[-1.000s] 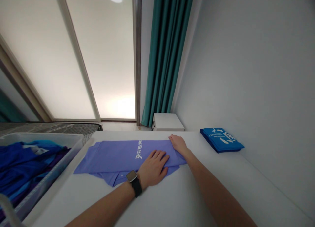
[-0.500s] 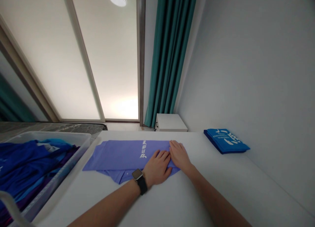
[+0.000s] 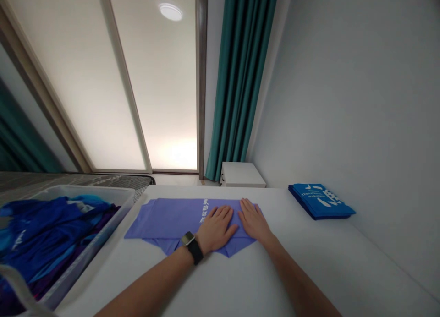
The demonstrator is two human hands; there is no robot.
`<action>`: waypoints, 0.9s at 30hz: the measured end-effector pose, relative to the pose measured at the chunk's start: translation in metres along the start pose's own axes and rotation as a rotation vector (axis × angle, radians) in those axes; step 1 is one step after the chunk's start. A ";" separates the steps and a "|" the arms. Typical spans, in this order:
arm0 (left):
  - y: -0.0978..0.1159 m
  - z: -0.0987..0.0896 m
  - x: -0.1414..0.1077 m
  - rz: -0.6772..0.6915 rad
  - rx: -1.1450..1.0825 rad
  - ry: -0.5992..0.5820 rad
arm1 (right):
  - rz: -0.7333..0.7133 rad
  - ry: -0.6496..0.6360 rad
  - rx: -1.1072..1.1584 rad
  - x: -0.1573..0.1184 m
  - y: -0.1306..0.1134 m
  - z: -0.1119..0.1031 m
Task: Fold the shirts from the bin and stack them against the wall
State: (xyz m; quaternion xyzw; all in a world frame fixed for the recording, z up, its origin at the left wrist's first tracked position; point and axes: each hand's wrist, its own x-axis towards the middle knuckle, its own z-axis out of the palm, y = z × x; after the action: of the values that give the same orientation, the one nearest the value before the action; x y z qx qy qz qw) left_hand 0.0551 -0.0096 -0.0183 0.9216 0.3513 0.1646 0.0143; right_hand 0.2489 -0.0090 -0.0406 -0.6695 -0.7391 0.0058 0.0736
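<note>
A lavender shirt (image 3: 172,221) lies folded on a white table (image 3: 309,266), with white characters (image 3: 203,210) printed on its upper side. My left hand (image 3: 216,229), with a black-strapped watch (image 3: 191,247) on its wrist, rests flat on the shirt and holds nothing. Just to its right, my right hand (image 3: 252,221) is also pressed flat near the shirt's right end, its fingers apart. A collar-like pointed part of the shirt shows below both hands.
A translucent plastic bin (image 3: 117,194) of crumpled blue and purple clothes stands at the table's left. A folded blue printed garment (image 3: 321,200) lies at the right, against a grey wall (image 3: 360,88). Beyond the table are a small white cabinet (image 3: 242,175) and teal curtains (image 3: 242,79).
My right hand has moved from the shirt's far edge toward me, and now lies beside my left. The whole view has shifted rightward in the picture.
</note>
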 end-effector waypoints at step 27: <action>-0.120 -0.027 -0.072 -0.286 0.183 -0.045 | 0.004 0.008 -0.047 -0.009 -0.012 -0.007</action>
State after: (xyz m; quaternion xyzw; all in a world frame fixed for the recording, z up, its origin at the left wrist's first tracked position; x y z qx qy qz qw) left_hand -0.0808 0.0314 -0.0314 0.8631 0.4920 0.1077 -0.0387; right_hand 0.2387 -0.0199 -0.0336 -0.6725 -0.7375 -0.0142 0.0606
